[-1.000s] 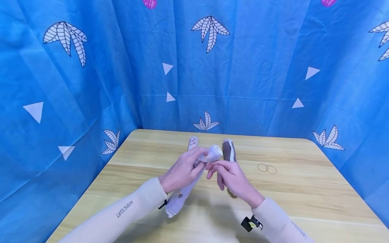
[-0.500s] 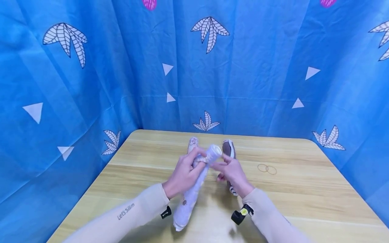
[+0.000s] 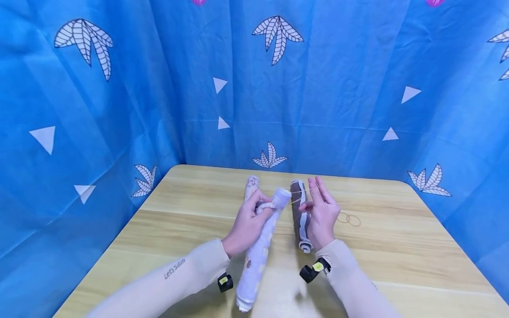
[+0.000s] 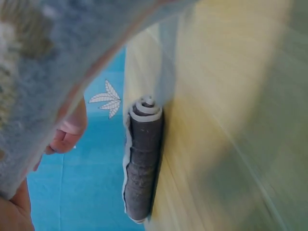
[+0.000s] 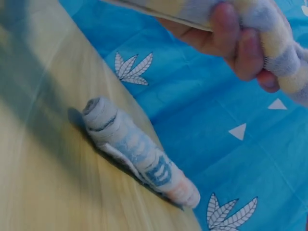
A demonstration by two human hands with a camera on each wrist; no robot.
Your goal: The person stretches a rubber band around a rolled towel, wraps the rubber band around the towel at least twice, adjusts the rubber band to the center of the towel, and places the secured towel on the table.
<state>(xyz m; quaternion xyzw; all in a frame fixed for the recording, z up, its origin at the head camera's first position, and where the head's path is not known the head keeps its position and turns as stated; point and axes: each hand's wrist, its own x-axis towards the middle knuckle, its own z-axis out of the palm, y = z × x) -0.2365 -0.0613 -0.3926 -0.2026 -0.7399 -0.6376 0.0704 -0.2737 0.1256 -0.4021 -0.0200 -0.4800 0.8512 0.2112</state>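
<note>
My left hand (image 3: 247,223) grips a rolled lavender towel (image 3: 258,260) near its upper end, holding it slanted over the table. In the right wrist view, curled fingers (image 5: 248,50) wrap round this towel (image 5: 274,24). A thin rubber band (image 3: 296,201) runs from the towel's top end to my right hand (image 3: 322,216). Two raised, straight fingers of that hand stretch the band sideways, its thumb pointing left. Blurred, the held towel (image 4: 53,53) fills the upper left of the left wrist view.
A brown rolled towel with white edging (image 3: 300,216) lies behind the right hand. Another pale printed roll (image 3: 252,185) lies beyond the left hand. Two loose rubber bands (image 3: 354,221) rest on the wooden table (image 3: 397,247) at right. Blue curtain (image 3: 342,88) surrounds the table's back and sides.
My right hand, earlier beside the towel's top end, has drawn away to the right and its fingers have risen, stretching the band. The held towel has swung more upright, its lower end moving right.
</note>
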